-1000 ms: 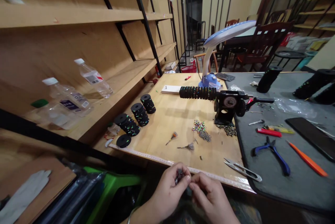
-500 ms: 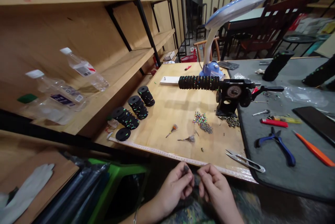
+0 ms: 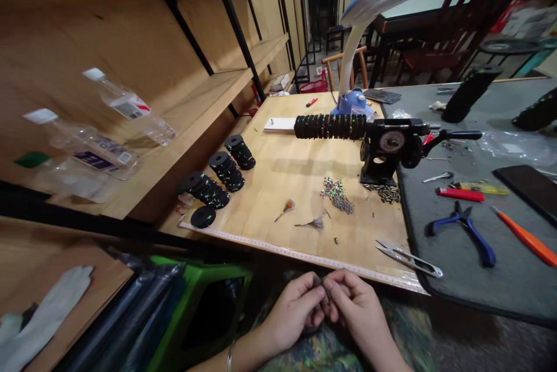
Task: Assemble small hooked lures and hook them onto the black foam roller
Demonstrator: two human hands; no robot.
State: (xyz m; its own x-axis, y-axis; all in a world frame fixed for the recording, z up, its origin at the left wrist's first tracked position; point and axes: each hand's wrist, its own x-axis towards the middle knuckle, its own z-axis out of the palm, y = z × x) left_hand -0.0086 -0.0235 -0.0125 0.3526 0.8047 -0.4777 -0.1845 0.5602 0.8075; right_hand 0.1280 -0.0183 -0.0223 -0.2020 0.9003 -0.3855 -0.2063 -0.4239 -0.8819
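Note:
Just below the table's front edge, my left hand (image 3: 297, 306) is closed in a pinch on a small dark piece (image 3: 317, 282), too small to name. My right hand (image 3: 354, 306) is pinched too, its fingertips touching the left hand's; what they grip is hidden. On the table beyond lie two small bunches of short strands, one orange-tipped (image 3: 286, 210) and one grey (image 3: 312, 223). A tiny metal cylinder (image 3: 336, 240) lies closer to me. Behind are a pile of colourful beads (image 3: 333, 188) and a heap of small grey pieces (image 3: 343, 205).
A black hand-cranked winder (image 3: 387, 148) carries a row of black foam spools. Stacked spools (image 3: 206, 191) stand at the table's left edge. Thread snips (image 3: 409, 257), blue-handled pliers (image 3: 463, 233) and an orange tool (image 3: 524, 237) lie right. A desk lamp (image 3: 354, 58) stands behind.
My right hand has moved left, so the fingertips of both hands now meet. The camera view has shifted slightly. Objects on the table appear unmoved.

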